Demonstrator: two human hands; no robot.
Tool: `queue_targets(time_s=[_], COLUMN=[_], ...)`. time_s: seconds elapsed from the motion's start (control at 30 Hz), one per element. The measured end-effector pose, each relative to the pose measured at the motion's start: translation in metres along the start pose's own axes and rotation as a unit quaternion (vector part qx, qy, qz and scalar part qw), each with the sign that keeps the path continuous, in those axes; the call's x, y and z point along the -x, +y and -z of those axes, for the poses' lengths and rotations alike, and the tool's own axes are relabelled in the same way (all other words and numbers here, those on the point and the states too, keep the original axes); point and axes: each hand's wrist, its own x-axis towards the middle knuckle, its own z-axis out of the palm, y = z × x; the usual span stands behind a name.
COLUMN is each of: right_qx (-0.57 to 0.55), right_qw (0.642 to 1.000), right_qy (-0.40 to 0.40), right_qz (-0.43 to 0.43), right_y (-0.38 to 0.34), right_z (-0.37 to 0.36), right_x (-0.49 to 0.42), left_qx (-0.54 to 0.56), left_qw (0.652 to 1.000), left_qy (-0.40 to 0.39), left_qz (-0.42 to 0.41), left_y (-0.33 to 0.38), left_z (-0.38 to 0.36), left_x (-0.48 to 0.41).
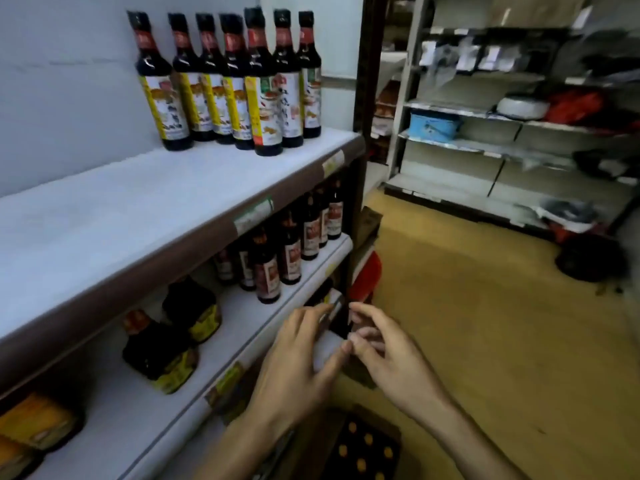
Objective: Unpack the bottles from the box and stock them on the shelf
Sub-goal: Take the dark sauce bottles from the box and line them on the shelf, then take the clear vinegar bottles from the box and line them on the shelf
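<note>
Showing only a corner at the bottom edge, the box (388, 429) of orange-capped bottles (361, 464) sits just below both hands. The left hand (298, 358) hangs relaxed and empty at the middle shelf's (239, 306) front edge. The right hand (391, 351) curls loosely, fingertips touching the left; blur hides any pinch.
</note>
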Motion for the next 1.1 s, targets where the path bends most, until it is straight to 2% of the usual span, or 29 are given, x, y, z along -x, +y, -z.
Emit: queue_targets(time_s=[0.23, 0.43, 0.57, 0.7, 0.9, 1.0, 1.1], right_qx=[0.009, -0.005, -0.017, -0.033, -0.007, 0.025, 0.116], right_qw=[0.991, 0.972, 0.961, 0.948, 0.948, 0.956, 0.962], right_qy=[0.018, 0.018, 0.03, 0.028, 0.014, 0.015, 0.015], right_qz=[-0.131, -0.232, -0.273, -0.315, -0.319, -0.292, -0.247], right_y=[0.106, 0.207, 0.265, 0.352, 0.495, 0.56, 0.614], right_z=[-0.04, -0.103, -0.142, -0.199, -0.269, -0.289, -0.296], right_x=[0.018, 0.034, 0.044, 0.056, 0.057, 0.051, 0.046], left_qx=[0.059, 0.088, 0.091, 0.086, 0.08, 0.079, 0.082], left_qw=[0.988, 0.965, 0.951, 0.935, 0.922, 0.926, 0.928], left_qy=[-0.129, -0.224, -0.271, -0.31, -0.338, -0.337, -0.342], left_qz=[0.065, 0.101, 0.117, 0.151, 0.168, 0.153, 0.128], left_y=[-0.063, -0.144, -0.197, -0.27, -0.373, -0.415, -0.443], left_z=[-0.09, -0.169, -0.217, -0.288, -0.404, -0.461, -0.51], left_x=[0.015, 0.048, 0.071, 0.107, 0.14, 0.147, 0.147])
